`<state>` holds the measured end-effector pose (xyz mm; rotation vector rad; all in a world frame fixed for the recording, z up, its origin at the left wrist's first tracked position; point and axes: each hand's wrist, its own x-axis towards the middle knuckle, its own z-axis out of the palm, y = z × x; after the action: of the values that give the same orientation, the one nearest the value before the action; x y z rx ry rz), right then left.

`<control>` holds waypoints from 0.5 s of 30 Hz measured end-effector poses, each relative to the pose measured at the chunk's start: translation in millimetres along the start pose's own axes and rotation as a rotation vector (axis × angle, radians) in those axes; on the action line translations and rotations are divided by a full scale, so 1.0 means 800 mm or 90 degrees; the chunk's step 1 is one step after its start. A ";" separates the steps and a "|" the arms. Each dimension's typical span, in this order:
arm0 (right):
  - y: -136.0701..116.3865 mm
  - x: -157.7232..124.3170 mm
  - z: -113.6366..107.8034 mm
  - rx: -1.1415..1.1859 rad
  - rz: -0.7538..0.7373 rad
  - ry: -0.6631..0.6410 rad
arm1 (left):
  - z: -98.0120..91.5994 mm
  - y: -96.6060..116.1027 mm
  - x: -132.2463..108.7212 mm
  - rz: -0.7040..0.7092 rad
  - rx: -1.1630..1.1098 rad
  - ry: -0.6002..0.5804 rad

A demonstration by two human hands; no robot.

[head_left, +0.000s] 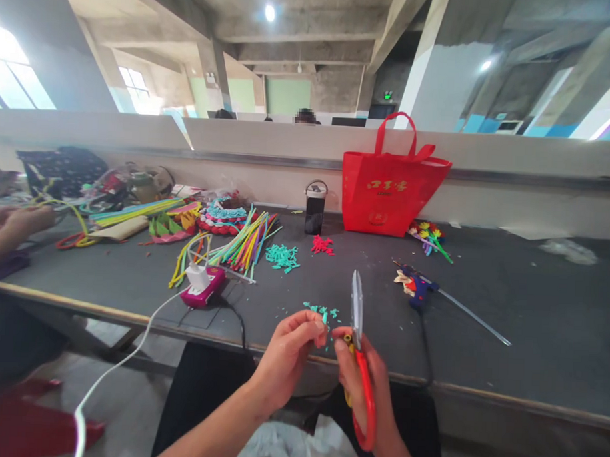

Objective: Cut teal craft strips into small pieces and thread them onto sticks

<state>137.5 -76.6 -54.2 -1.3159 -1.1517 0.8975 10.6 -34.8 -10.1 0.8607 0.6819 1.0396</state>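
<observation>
My left hand [297, 343] is closed in a pinch at the table's front edge, with a small teal piece [324, 318] at its fingertips. Just to its right, my right hand [372, 377] is wrapped round a pair of scissors [363, 397] with red handles, the blades pointing up and away from me. A yellowish part shows between those fingers. Loose teal trimmings [309, 306] lie right beyond my hands. Farther back are a heap of teal pieces [282, 257] and a smaller heap of red pieces [322, 245].
A bundle of coloured fuzzy stems [249, 243] lies left of the heaps, behind a magenta power strip [203, 288]. A dark tumbler [314, 209] and a red bag [386, 195] stand at the back. A glue gun [417, 289] lies right. Another person's hand [32, 220] is far left.
</observation>
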 end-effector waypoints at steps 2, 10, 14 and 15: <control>-0.011 0.005 -0.004 0.097 0.034 -0.034 | -0.002 -0.003 -0.001 -0.028 0.006 -0.016; -0.032 0.014 -0.004 0.172 0.045 -0.099 | -0.009 -0.009 -0.002 -0.121 0.035 -0.068; -0.024 0.017 -0.010 0.108 0.029 -0.079 | -0.021 -0.007 0.001 -0.051 0.224 -0.014; -0.022 0.017 -0.011 0.070 0.009 -0.060 | -0.024 -0.006 0.002 -0.011 0.281 0.006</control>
<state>147.3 -66.9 -34.4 -1.2039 -1.1499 1.0280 -2.2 -29.5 -23.7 1.2281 0.9449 0.8896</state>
